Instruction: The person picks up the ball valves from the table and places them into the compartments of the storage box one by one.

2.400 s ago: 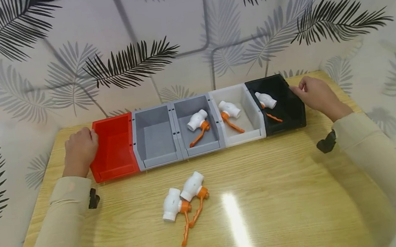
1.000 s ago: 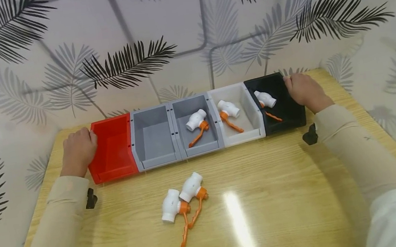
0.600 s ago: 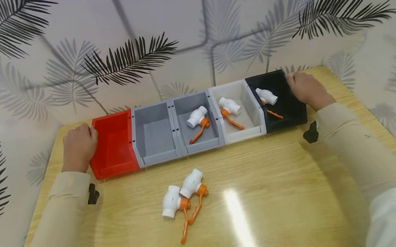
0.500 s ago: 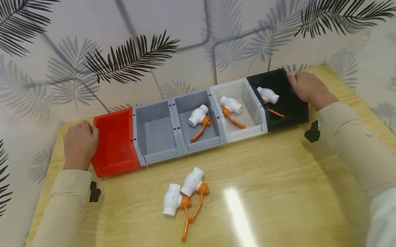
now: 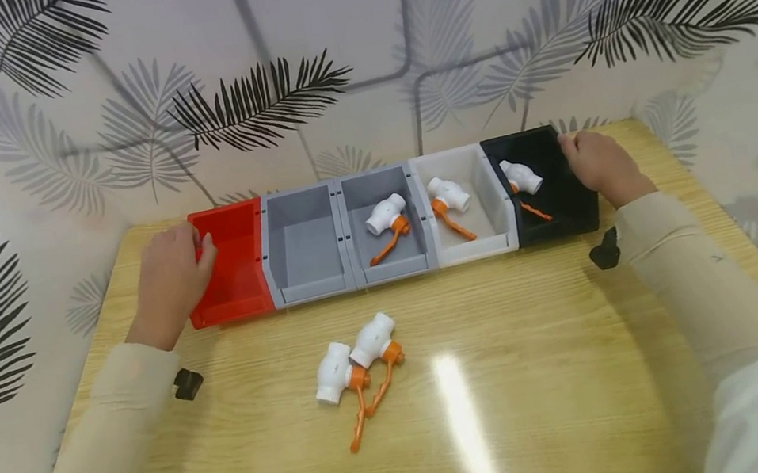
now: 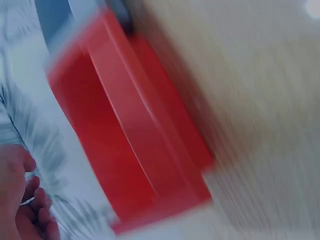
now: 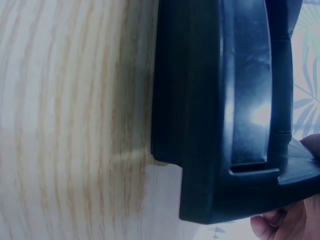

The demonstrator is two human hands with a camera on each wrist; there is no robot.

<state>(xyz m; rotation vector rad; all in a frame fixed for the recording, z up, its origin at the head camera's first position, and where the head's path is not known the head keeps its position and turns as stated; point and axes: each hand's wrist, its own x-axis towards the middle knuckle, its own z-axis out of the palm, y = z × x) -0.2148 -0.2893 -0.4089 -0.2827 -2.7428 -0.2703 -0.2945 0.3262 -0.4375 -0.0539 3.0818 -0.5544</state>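
Observation:
My left hand (image 5: 172, 280) is over the left side of the red bin (image 5: 240, 307); in the left wrist view, the fingers of that hand (image 6: 30, 200) are loosely bent, apart from the red bin (image 6: 130, 120). My right hand (image 5: 603, 163) grips the right wall of the black bin (image 5: 572, 203), thumb over the rim and fingers outside. In the right wrist view the right hand (image 7: 292, 220) is partly behind the black bin (image 7: 205, 150). Two white valves (image 5: 334, 373) (image 5: 373, 339) with orange handles lie side by side on the table.
Between the red and black bins stand two grey bins (image 5: 305, 254) (image 5: 382, 180) and a white bin (image 5: 489, 198) in one row. One valve each lies in the right grey bin (image 5: 386, 214), the white bin (image 5: 448, 194) and the black bin (image 5: 522, 176). A patterned wall (image 5: 366, 30) rises behind.
My left hand has loosened from the red bin's left wall and shifted right, its thumb now apart from the fingers. The right hand has stayed on the black bin; the head view has shifted slightly.

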